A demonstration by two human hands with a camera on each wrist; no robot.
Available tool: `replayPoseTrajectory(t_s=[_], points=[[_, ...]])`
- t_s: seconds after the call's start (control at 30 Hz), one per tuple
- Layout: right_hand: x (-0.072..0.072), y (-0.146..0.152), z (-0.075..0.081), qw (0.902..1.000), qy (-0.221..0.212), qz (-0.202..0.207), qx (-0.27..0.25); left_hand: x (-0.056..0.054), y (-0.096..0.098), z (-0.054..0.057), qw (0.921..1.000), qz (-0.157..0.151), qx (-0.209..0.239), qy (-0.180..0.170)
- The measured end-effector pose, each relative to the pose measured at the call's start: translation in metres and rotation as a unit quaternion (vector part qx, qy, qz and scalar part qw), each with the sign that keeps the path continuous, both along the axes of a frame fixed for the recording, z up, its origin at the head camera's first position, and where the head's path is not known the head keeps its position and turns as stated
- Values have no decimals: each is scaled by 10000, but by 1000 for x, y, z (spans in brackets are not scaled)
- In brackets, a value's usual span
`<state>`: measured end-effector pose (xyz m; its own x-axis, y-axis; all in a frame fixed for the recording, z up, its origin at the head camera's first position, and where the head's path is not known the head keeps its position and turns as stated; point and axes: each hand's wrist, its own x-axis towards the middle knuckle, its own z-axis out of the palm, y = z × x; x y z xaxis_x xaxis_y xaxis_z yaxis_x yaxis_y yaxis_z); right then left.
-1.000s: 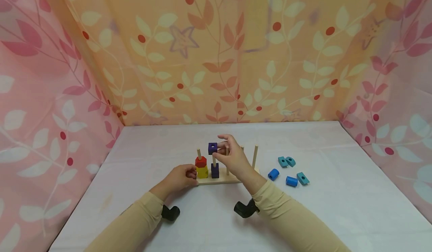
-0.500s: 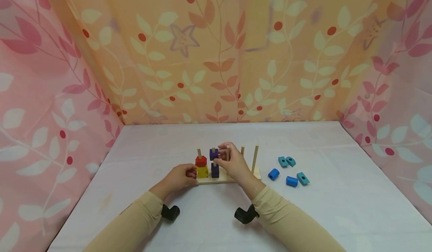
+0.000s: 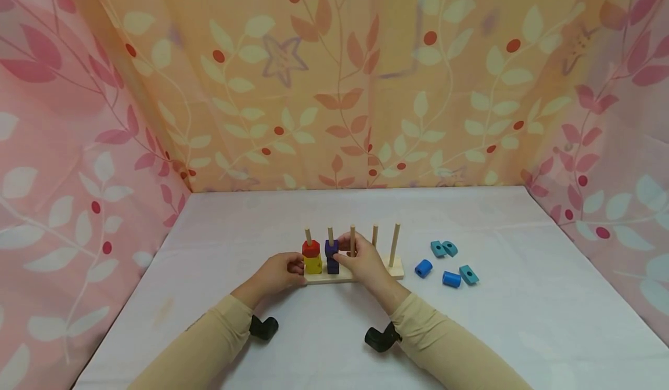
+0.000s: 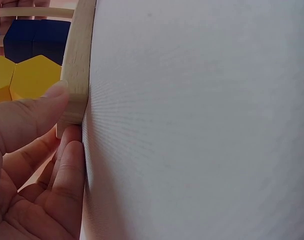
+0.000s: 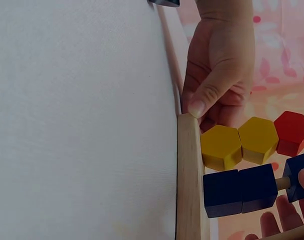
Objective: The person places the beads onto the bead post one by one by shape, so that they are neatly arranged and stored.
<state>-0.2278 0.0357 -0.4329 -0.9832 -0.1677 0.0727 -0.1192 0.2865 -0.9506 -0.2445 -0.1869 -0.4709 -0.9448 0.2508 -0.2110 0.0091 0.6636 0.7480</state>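
Observation:
A wooden peg stand [image 3: 329,280] with several upright pegs lies on the table in the head view. My left hand [image 3: 274,275] pinches its left end, thumb on the top edge and fingers below, as the left wrist view shows. Two yellow hexagonal blocks [image 5: 258,140] and a red one [image 3: 310,248] fill the leftmost peg. On the second peg sit two dark blue square blocks [image 5: 223,192]. My right hand [image 3: 368,265] pinches a third dark blue block [image 5: 297,172] threaded on that peg, a small gap apart from the lower two.
Right of the stand lie two blue cylinders [image 3: 452,280] and several teal blocks [image 3: 468,275] with holes. Bare pegs [image 3: 395,245] rise at the stand's right. Black wrist-camera mounts [image 3: 380,338] hang under both sleeves. Patterned curtains surround the table's back and sides.
The right hand has brought the dark blue block from above the second peg's tip down along the peg, close to the lower blocks. The left hand has stayed at the stand's end.

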Motion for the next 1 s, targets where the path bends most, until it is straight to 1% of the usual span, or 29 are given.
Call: replayPoseTrajectory(t_s=[0.23, 0.4, 0.43, 0.63, 0.67, 0.8, 1.0], points=[[-1, 0, -7, 9994, -165, -73, 285, 0, -1, -1, 9999, -57, 72, 53], [-2, 0, -10, 9997, -115, 30, 194, 0, -1, -2, 9999, -40, 83, 100], [2, 0, -5, 9998, -61, 69, 193, -1, -1, -3, 9999, -42, 80, 108], [3, 0, -3, 9998, -85, 88, 153, -1, -2, -2, 9998, -120, 68, 114], [-1, 0, -8, 9998, -105, 81, 126, -1, -2, -1, 9998, -134, 63, 104], [2, 3, -6, 9999, 30, 121, 72, 0, -2, -1, 9999, -128, 20, 61], [10, 10, -3, 9998, 120, 154, -47, 2, -1, 2, 9999, -140, 19, 54]])
